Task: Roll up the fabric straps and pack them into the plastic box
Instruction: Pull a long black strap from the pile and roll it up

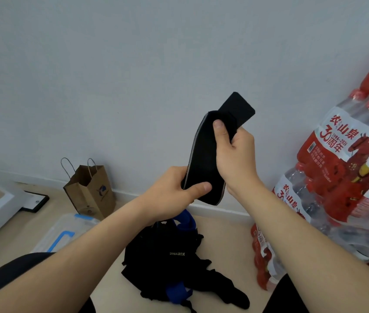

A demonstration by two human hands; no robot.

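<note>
Above the clear blue-latched plastic box (66,229) and floor heap of black and blue straps (167,256), the unrolled black grey-edged fabric strap (204,159) is held aloft, left hand (174,190) pinching its bottom, right hand (235,154) gripping its top; tight end-first rolling seems due.

hands: two, left hand (174,193) and right hand (235,154)
held up: one black strap (204,159), gripped by both hands
heap of straps (170,256) on the floor: one heap, mostly black, two blue bits showing; how many straps are in it can't be told
plastic box (66,229): one
paper bag (93,193): one
packs of bottled water (341,163): at least three
black frame (35,201): one
</note>
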